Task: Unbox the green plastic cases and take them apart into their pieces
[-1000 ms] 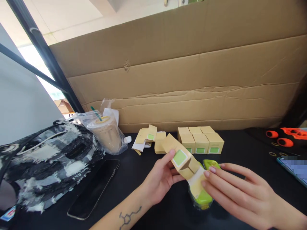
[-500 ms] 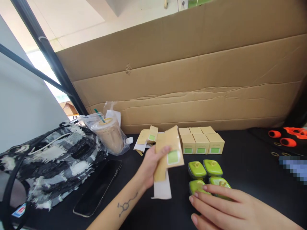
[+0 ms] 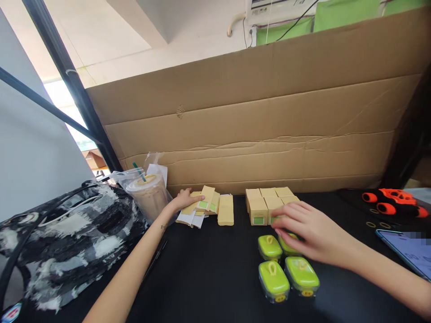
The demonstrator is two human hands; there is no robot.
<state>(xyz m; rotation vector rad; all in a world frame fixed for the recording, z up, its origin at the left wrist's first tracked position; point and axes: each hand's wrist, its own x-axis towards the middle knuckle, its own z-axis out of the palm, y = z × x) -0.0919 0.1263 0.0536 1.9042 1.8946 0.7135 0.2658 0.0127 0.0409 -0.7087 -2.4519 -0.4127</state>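
Note:
My left hand [image 3: 183,200] is at the pile of flattened cardboard boxes, its thumb over a tan flattened box [image 3: 207,196] with a green label. Its other fingers are partly hidden behind the pile. Another flattened box [image 3: 225,211] lies just right of the pile. My right hand [image 3: 299,226], slightly blurred, is open with its fingers pointing left. It hovers in front of the folded small cardboard boxes [image 3: 258,213], which stand in two rows, and partly covers a green-lidded container [image 3: 289,244]. More clear containers with green lids and yellow loops stand nearby, including a front one [image 3: 274,280].
At left are a black-and-white frayed bag [image 3: 74,242] and a bagged iced drink [image 3: 148,197] with a green straw. A phone [image 3: 404,251] and an orange-and-black toy car [image 3: 395,202] lie at right. A large cardboard sheet [image 3: 252,134] stands behind.
My left hand has carried the flattened box left and back to the pile. My right hand has moved from the front containers toward the folded boxes. The view has shifted.

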